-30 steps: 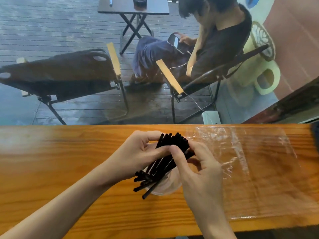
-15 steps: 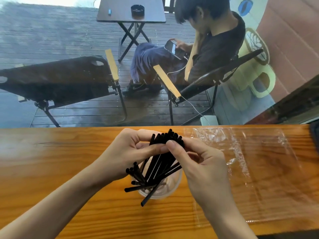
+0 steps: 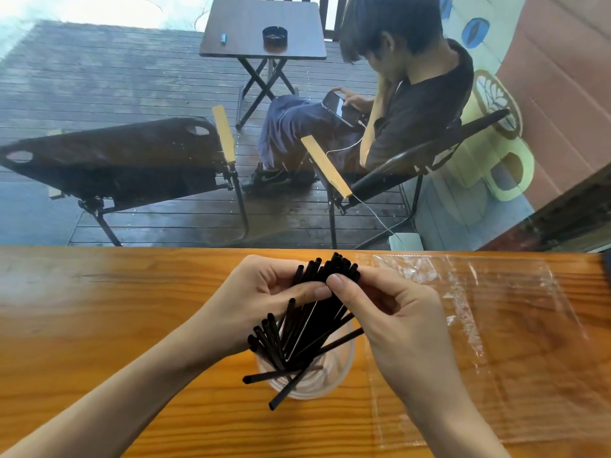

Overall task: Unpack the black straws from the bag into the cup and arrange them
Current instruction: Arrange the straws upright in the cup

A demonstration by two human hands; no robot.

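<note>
**Straws bunched over the cup, both hands on them**

Black straws (image 3: 310, 312) stand as a bundle in the clear cup (image 3: 334, 375), which sits on the wooden counter (image 3: 99, 325) close to me. I have both hands pinching the top of the bundle: my left hand (image 3: 261, 299) closes on it from the left with the thumb across the front, and my right hand (image 3: 393, 312) closes on it from the right, thumb tip touching the left thumb tip. The upper ends of the gripped straws poke out above my fingers. Not all of them are gathered. A few lean out to the left below my left hand, and two stick out low over the cup's near rim, pointing toward me and to the left. The clear plastic bag (image 3: 496, 325) lies flat on the counter just to the right of the cup, partly under my right wrist. I cannot tell whether any straws are left in it.
</note>
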